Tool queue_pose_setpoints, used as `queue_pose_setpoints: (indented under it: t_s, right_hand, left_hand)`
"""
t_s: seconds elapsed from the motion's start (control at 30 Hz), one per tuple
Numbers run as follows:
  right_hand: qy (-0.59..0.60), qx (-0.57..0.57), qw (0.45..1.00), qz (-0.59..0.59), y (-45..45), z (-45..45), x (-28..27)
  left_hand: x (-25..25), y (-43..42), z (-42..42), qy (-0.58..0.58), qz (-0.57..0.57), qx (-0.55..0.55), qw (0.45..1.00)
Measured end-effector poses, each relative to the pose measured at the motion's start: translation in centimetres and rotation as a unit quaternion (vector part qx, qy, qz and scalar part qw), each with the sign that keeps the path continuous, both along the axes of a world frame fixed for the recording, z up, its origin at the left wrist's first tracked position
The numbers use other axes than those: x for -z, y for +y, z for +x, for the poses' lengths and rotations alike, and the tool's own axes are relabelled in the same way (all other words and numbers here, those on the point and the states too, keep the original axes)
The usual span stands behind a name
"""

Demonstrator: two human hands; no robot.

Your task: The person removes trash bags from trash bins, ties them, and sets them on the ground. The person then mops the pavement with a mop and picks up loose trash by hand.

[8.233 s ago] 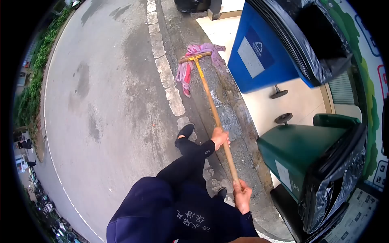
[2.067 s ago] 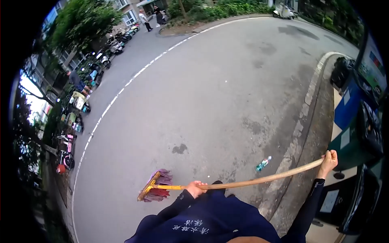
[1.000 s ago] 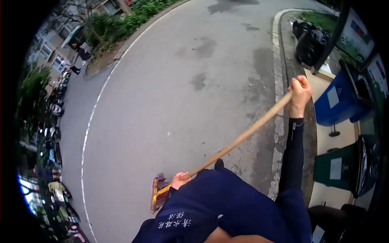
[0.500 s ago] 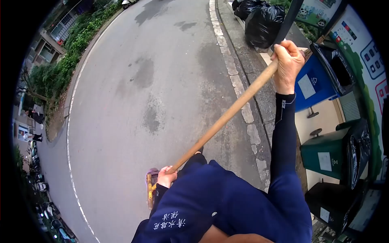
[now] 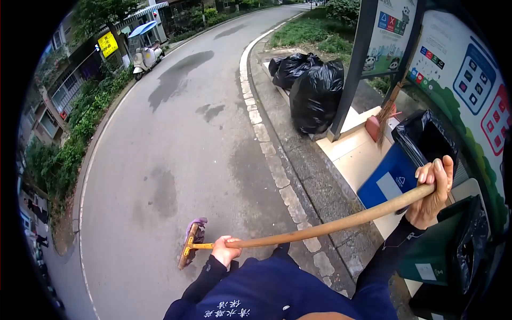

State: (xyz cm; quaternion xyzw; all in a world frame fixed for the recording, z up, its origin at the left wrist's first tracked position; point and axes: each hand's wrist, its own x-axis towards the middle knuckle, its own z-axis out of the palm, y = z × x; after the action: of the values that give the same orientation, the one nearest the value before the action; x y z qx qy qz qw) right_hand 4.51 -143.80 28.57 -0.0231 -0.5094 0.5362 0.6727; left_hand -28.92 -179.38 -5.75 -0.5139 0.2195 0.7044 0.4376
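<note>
A long wooden-handled mop (image 5: pixel 325 228) lies slantwise across the view, held in both hands. Its wooden crosspiece has a yellow bracket, with purple cloth bunched along the far side; the head is at the left, over the road. Low on the handle, close to the bracket, my left hand (image 5: pixel 225 250) is closed round the wood. My right hand (image 5: pixel 431 194) grips the handle's top end, its fingers curled upward, in front of the bins. Just behind that hand are a blue bin (image 5: pixel 381 178) and a green bin (image 5: pixel 434 261), both lined with black bags.
Full black garbage bags (image 5: pixel 318 96) sit by the curb (image 5: pixel 277 165). A straw broom (image 5: pixel 388 112) and red dustpan (image 5: pixel 373 128) stand beside the shelter post (image 5: pixel 349 74). A scooter (image 5: pixel 145 60) with a blue canopy is parked across the road (image 5: pixel 202 138). Bushes line the left edge.
My view has tilted up, showing more road ahead. The handle has swung flatter as my right hand came down and right. The mop head now shows beyond my left hand. Both grips stay closed.
</note>
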Motion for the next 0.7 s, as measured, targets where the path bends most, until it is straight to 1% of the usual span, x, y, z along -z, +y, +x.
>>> queue_pose_setpoints:
  t_s: [0.07, 0.13, 0.2, 0.23, 0.3, 0.33, 0.37, 0.47, 0.5, 0.57, 0.6, 0.67, 0.7]
  right_hand:
    - [0.037, -0.108, 0.993, -0.019, 2.4, -2.8, -1.2]
    - [0.067, -0.206, 0.976, -0.026, 4.7, -5.9, -1.2]
    - [0.090, -0.302, 0.949, -0.001, 7.0, -10.4, -0.9]
    - [0.086, -0.327, 0.941, 0.009, 8.5, -12.6, -0.4]
    - [0.072, -0.343, 0.936, 0.027, 10.9, -18.6, 1.1]
    - [0.044, -0.347, 0.936, 0.027, 12.5, -22.0, 2.6]
    - [0.032, -0.355, 0.934, -0.021, 14.0, -25.2, 4.3]
    - [-0.015, -0.312, 0.948, -0.061, 19.4, -34.9, 8.1]
    - [-0.039, -0.283, 0.956, -0.061, 21.8, -38.0, 9.5]
    - [-0.081, -0.220, 0.967, -0.097, 25.9, -42.9, 11.6]
    - [-0.077, -0.195, 0.972, -0.108, 28.1, -45.0, 11.1]
    - [-0.130, -0.115, 0.981, -0.091, 32.0, -48.4, 10.2]
    - [-0.136, -0.083, 0.983, -0.093, 33.6, -49.7, 9.5]
  left_hand:
    - [-2.7, 6.8, -3.2, -0.015, 0.041, 0.016, 0.999]
    - [-4.8, 13.7, -6.8, -0.006, 0.030, 0.047, 0.998]
    - [-6.5, 20.5, -9.9, -0.010, 0.048, 0.065, 0.997]
    - [-6.3, 23.5, -11.6, -0.011, 0.075, 0.078, 0.994]
    - [-7.8, 30.2, -13.7, -0.036, 0.142, 0.106, 0.984]
    - [-7.8, 34.0, -15.0, -0.040, 0.168, 0.123, 0.977]
    - [-8.0, 37.9, -16.0, -0.030, 0.156, 0.137, 0.978]
    - [-9.4, 48.7, -19.1, -0.021, 0.143, 0.181, 0.973]
    - [-10.0, 52.4, -20.7, -0.045, 0.168, 0.192, 0.966]
    - [-8.4, 58.6, -23.0, -0.079, 0.186, 0.214, 0.956]
    - [-6.0, 62.5, -24.0, -0.027, 0.228, 0.240, 0.943]
    - [-3.9, 67.7, -25.6, -0.036, 0.256, 0.288, 0.922]
    - [-4.8, 70.0, -26.5, -0.040, 0.270, 0.311, 0.910]
